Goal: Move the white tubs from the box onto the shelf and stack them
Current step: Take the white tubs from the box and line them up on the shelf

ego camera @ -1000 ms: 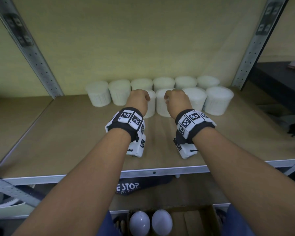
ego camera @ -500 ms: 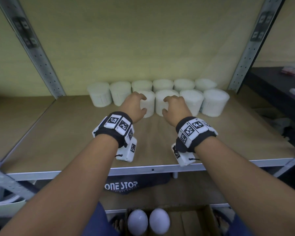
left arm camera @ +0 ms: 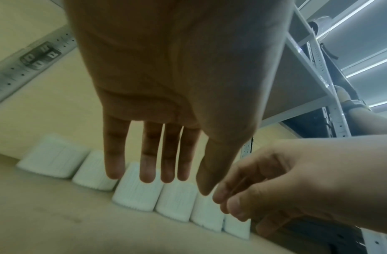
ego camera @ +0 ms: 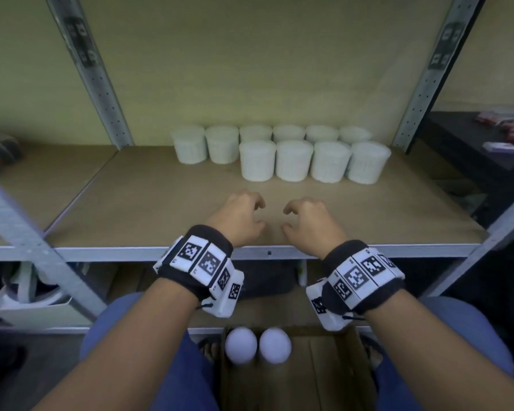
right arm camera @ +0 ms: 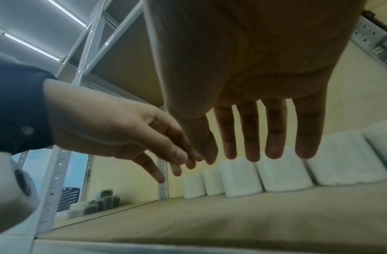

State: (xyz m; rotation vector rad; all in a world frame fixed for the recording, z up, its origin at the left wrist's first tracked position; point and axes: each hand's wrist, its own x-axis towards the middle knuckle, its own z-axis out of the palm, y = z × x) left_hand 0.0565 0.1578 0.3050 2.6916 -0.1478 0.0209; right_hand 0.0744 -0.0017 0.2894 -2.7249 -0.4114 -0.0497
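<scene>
Several white tubs (ego camera: 294, 160) stand in two rows at the back of the wooden shelf (ego camera: 161, 209), seen also in the left wrist view as tubs (left arm camera: 138, 194) and in the right wrist view as tubs (right arm camera: 281, 175). My left hand (ego camera: 244, 216) and right hand (ego camera: 304, 219) hover side by side over the shelf's front half, well short of the tubs, fingers relaxed and empty. Two more white tubs (ego camera: 257, 345) sit in the cardboard box (ego camera: 339, 378) below, between my knees.
Grey metal uprights (ego camera: 101, 84) flank the shelf bay, and a diagonal brace (ego camera: 27, 241) crosses at the lower left. A dark table (ego camera: 472, 143) with small items stands to the right. The shelf's metal front edge (ego camera: 267, 252) lies under my wrists.
Both hands have let go of the front-row tubs and pulled back toward the shelf's front edge, fingers loosened. The two tubs they held stay in the front row.
</scene>
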